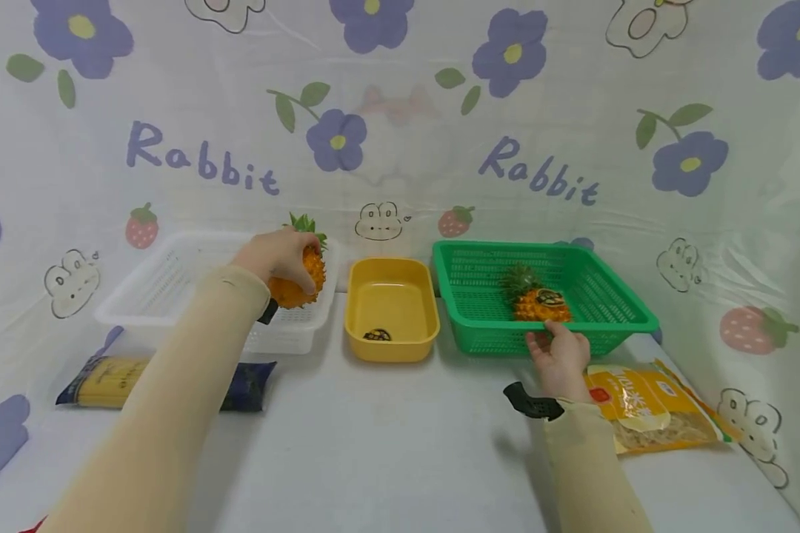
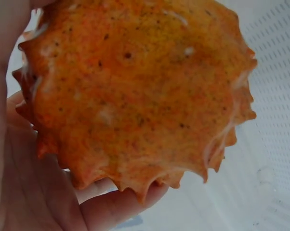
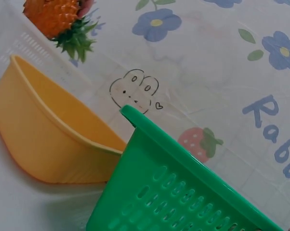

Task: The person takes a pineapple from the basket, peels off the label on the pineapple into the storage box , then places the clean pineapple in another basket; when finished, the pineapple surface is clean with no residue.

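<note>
Pineapple (image 1: 295, 292) is partly hidden behind the left fingers (image 1: 305, 241) gripping it

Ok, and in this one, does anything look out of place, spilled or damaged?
One oddity: a dark label-like patch inside the yellow tub, no fruit visible there, resembling the label on the pineapple in the green basket. No spill or damage shows.

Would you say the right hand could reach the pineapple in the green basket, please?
Probably yes: the right hand is already at the near rim of the green basket, the pineapple lies just beyond, and the open top seems to leave the way free.
</note>
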Motion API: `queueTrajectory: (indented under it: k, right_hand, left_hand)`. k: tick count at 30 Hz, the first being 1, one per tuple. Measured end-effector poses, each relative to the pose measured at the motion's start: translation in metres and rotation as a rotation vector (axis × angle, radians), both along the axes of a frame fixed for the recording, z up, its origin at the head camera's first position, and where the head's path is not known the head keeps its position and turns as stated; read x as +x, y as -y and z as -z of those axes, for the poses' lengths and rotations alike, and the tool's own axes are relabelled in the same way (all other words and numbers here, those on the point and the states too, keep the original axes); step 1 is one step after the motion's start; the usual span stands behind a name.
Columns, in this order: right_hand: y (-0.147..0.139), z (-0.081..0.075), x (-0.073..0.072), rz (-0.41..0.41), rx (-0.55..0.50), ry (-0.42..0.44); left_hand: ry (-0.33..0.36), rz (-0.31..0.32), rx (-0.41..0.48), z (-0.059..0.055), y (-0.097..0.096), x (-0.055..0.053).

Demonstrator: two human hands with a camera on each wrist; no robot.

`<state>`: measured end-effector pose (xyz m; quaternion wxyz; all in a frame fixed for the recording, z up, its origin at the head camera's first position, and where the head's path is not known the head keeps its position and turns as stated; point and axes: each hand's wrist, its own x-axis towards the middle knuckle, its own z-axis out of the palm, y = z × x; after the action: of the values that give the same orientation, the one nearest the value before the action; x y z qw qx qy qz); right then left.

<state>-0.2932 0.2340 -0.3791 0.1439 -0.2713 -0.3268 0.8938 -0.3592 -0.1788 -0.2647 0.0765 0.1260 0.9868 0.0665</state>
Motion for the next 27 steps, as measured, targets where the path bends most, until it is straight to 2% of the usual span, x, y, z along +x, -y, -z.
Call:
queueTrajectory:
  k: [6,15,27]
  right_hand:
    - [0.003,0.0,0.0,0.004,-0.004,0.0]
    - [0.001,0.001,-0.001,0.012,-0.01,0.013]
    - [0.0,0.001,-0.001,0.01,-0.023,0.005]
  left_hand:
    - [0.04,-0.05,0.01,0.002,0.013,0.001]
    - [0.106,-0.08,0.033,0.011,0.016,0.0]
    - [0.111,-0.091,0.035,0.02,0.012,-0.001]
